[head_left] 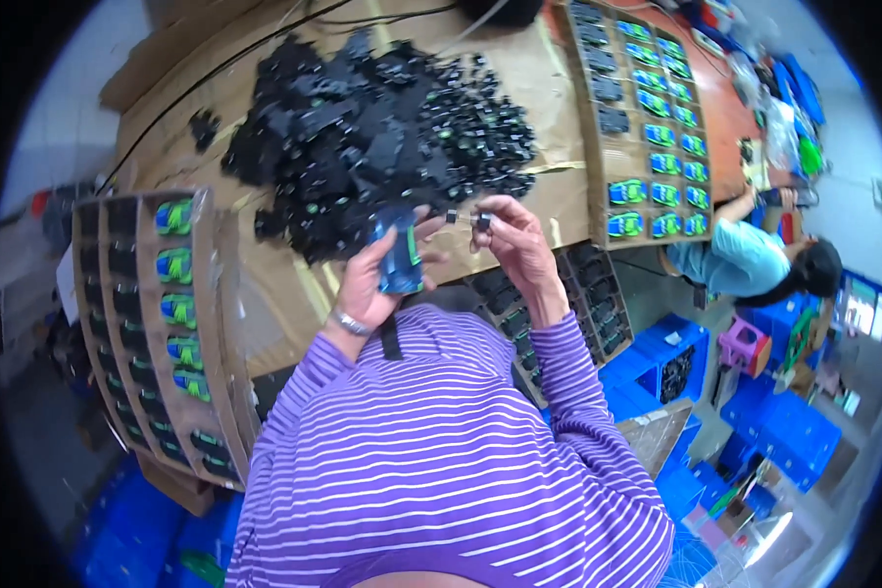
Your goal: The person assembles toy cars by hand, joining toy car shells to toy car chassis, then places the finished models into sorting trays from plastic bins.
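We are viewing a counter covered in brown sheeting (556, 88), on which a broad heap of black plastic parts (343, 147) is serving as the landmark. Just on the near side of the heap, the person's left hand (365, 279) is gripping a blue, box-like plastic body with a green edge (399, 267), the thumb pressing one side and the other fingers half spreading beyond it. By the heap's near right margin, the right hand (521, 245) is pinching a short metal axle with a small black wheel at each end (466, 219); its thumb and forefinger are nearly meeting, the remaining fingers curling loosely. The axle is appearing apart from the body, so we are judging this piece to be unfinished.

To the right of the heap, a brown cardboard compartment tray (583, 108) is holding many blue-and-green car-shaped units (621, 223), with dark pieces occupying the far end of its nearest column. To the left of the heap, a matching brown cardboard tray (223, 343) is carrying one column of such units, its other columns holding mostly dark pieces. We are reading the coloured units as the more complete ones, while the large heap is suggesting that much is remaining.
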`<state>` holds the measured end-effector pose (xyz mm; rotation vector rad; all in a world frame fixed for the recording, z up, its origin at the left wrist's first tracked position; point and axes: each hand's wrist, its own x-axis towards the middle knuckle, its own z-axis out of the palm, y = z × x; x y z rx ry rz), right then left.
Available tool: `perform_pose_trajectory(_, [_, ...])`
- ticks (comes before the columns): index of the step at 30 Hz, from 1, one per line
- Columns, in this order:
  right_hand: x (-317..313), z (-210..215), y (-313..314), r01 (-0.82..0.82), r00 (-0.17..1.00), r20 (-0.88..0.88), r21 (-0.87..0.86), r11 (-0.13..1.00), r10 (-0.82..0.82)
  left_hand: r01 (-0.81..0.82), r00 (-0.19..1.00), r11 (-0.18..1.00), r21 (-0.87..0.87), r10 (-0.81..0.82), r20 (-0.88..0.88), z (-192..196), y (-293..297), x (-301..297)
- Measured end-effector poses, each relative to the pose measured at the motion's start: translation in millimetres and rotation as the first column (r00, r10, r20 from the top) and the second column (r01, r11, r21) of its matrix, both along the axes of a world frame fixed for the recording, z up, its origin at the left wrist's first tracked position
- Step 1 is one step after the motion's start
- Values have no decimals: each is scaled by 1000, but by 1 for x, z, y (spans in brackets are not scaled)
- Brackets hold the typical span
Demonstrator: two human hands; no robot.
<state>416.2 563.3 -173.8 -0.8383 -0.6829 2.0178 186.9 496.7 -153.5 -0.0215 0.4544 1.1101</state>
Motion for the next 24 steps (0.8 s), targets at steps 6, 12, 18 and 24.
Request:
perform_pose_trajectory(6, [-46,-19,-48,-90,967,-252,-230,969,30,-51,999,999,9,51,-17,0,-17,-29])
perform_pose_trajectory(12, [-75,-8,-68,-177,895,-443,-469,865,-57,-70,995,997,24,71,-65,14,-35,-51])
perform_pose_trajectory(18, [-79,-14,-78,-126,940,-340,-408,904,-22,24,995,993,118,-12,-100,24,-41,-57])
perform_pose_trajectory(24, [-90,0,-80,-5,990,-135,-350,937,-45,9,995,998,61,-3,-104,17,-47,-62])
